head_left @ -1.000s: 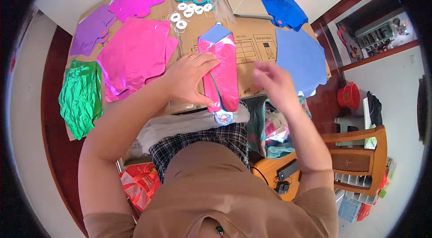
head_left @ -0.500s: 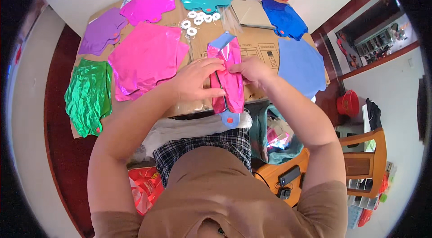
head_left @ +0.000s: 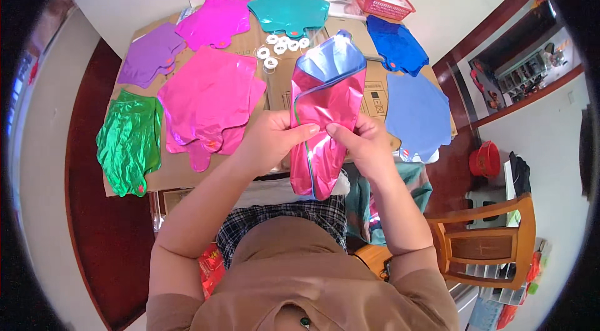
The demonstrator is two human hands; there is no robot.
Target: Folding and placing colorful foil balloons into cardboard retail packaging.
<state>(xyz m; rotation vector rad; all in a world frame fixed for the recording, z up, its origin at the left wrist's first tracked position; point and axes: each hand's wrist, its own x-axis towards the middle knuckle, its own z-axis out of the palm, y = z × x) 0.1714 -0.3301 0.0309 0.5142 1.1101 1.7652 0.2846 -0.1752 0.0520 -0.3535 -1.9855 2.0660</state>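
A folded pink and blue foil balloon (head_left: 330, 98) is held up in front of me, over the table's near edge. My left hand (head_left: 275, 142) grips its left side, thumb pressed on the pink face. From the right, my right hand (head_left: 370, 143) pinches it too, and the two thumbs nearly meet at the middle. The far end shows shiny blue foil; the near end is narrow and pink. To its left lie flat pink foil balloons (head_left: 212, 96), and to its right light blue foil balloons (head_left: 417, 112).
Balloon stacks in green (head_left: 130, 143), purple (head_left: 149, 56), magenta (head_left: 215, 21), teal (head_left: 289, 12) and dark blue (head_left: 397, 46) ring the cardboard-covered table (head_left: 187, 171). Several white ribbon rolls (head_left: 270, 63) sit mid-table. A red basket (head_left: 384, 3) stands at the back; a wooden chair (head_left: 484, 246) is at right.
The folded balloon has come up off the table toward me, its blue far end now opened wider. Both hands rose with it, the thumbs moving onto its face.
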